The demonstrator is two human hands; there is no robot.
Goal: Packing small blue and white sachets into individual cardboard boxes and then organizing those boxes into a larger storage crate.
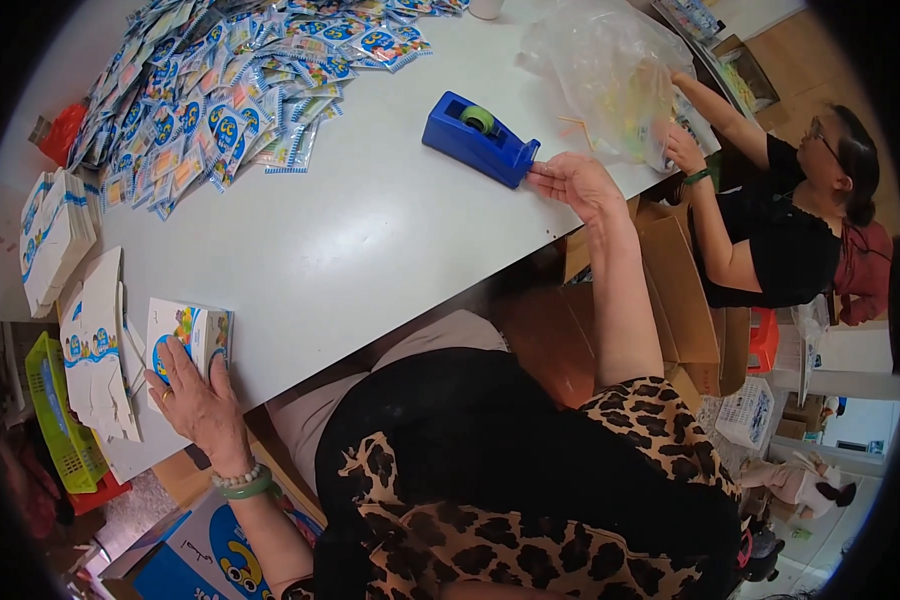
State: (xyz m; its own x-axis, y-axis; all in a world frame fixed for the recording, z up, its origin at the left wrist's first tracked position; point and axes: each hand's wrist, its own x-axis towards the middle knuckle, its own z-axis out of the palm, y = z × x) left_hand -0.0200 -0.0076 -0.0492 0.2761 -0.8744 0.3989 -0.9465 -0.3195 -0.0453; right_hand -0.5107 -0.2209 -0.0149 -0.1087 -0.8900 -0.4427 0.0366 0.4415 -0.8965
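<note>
My left hand (198, 402) lies over a small white printed carton (192, 325) near the table's left front edge, fingers across its top and thumb along its side. At the front end of a blue tape dispenser (480, 142), my right hand (582, 185) has its fingertips closed together at the cutter, on the tape end. A green-looking tape roll (477, 119) sits in the dispenser. Flat white printed cartons (95, 340) lie to the left of the small carton, and a stack of more flat cartons (60, 240) stands behind them.
A large heap of small printed sachets (230, 100) covers the far left of the table (320, 240). At the far right is a clear plastic bag (610, 70), handled by a co-worker (790, 200). Open cardboard boxes (680, 290) stand by the table; a yellow-green crate (65, 420) is at left.
</note>
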